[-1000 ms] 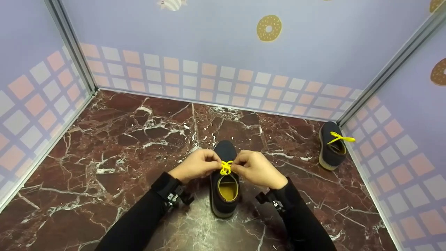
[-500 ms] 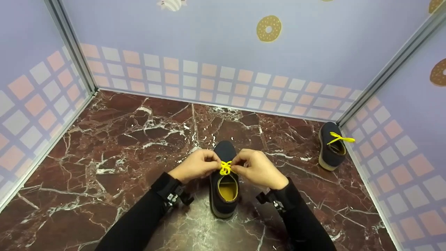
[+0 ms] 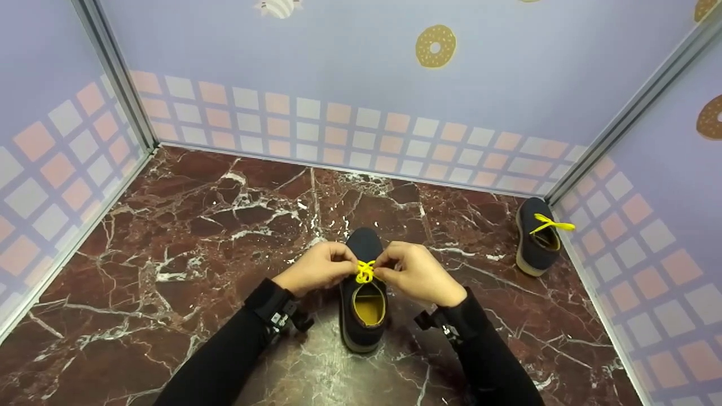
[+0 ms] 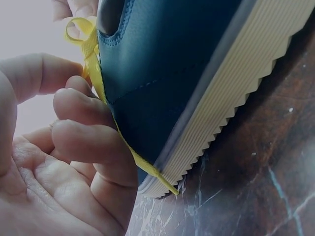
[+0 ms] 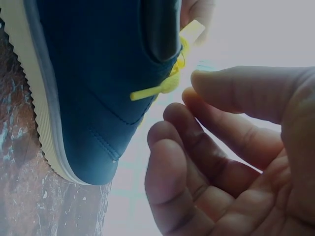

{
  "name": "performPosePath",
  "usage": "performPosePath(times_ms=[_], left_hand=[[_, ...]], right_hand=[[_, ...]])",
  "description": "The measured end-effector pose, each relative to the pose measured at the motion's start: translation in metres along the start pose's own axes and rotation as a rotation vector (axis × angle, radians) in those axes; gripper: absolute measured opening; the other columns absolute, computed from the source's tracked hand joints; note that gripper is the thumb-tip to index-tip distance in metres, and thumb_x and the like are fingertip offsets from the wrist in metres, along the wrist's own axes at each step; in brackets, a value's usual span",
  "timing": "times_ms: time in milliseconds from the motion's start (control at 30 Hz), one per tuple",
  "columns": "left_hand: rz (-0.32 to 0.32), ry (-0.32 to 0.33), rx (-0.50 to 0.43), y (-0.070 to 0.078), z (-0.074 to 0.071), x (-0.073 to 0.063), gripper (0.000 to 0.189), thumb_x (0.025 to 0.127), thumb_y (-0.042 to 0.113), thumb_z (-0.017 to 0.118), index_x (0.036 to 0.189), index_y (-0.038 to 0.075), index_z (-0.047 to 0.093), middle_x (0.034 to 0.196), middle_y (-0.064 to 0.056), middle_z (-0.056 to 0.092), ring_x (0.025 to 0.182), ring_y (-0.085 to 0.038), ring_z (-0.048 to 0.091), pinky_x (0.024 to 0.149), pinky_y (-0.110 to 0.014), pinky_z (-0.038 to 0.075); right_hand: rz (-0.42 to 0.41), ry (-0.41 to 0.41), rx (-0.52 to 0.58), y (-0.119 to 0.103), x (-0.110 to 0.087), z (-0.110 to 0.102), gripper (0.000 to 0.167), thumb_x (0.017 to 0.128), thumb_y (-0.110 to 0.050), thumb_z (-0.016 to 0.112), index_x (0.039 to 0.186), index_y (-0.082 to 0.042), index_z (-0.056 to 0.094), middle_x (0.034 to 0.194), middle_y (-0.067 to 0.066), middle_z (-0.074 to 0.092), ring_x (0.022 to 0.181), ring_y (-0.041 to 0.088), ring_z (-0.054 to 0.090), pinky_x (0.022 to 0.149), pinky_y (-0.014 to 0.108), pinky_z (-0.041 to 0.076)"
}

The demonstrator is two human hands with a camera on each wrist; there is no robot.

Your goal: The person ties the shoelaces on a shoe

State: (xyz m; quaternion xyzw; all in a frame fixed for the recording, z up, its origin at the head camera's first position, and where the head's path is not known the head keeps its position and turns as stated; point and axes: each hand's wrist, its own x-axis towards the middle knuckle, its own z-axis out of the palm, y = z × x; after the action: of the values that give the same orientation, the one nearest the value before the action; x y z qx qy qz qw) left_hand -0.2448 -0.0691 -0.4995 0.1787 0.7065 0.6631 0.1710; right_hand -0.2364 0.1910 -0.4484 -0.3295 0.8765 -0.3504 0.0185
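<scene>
A dark blue shoe (image 3: 365, 242) with a yellow lining stands on the floor, its toe pointing away from me. Its yellow shoelace (image 3: 365, 272) is looped in a bow, and one loose end hangs down the side in the left wrist view. My left hand (image 3: 320, 266) pinches the lace from the left between thumb and forefinger, other fingers curled beside the shoe. From the right, my right hand (image 3: 420, 273) has thumb and forefinger together at the lace. In the right wrist view, the right fingertips (image 5: 199, 81) sit right beside the knot, partly washed out by glare.
A second dark shoe (image 3: 536, 237) with a tied yellow lace (image 3: 553, 224) stands by the right wall. Printed panels with metal corner posts enclose the brown marble floor (image 3: 225, 225) on the left, back and right.
</scene>
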Motion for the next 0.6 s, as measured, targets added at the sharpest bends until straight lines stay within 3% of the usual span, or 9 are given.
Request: performPosePath(times_ms=[600], left_hand=[[0.040, -0.130, 0.021, -0.0021, -0.0098, -0.0001, 0.018, 0.097, 0.012, 0.080, 0.109, 0.001, 0.073, 0.085, -0.001, 0.069, 0.057, -0.010, 0.052, 0.049, -0.021, 0.046]], right_hand=[[0.001, -0.002, 0.001, 0.0006, 0.0009, -0.0004, 0.006, 0.103, -0.019, 0.082, 0.102, -0.013, 0.084, 0.094, -0.010, 0.071, 0.083, 0.009, 0.068, 0.076, 0.029, 0.059]])
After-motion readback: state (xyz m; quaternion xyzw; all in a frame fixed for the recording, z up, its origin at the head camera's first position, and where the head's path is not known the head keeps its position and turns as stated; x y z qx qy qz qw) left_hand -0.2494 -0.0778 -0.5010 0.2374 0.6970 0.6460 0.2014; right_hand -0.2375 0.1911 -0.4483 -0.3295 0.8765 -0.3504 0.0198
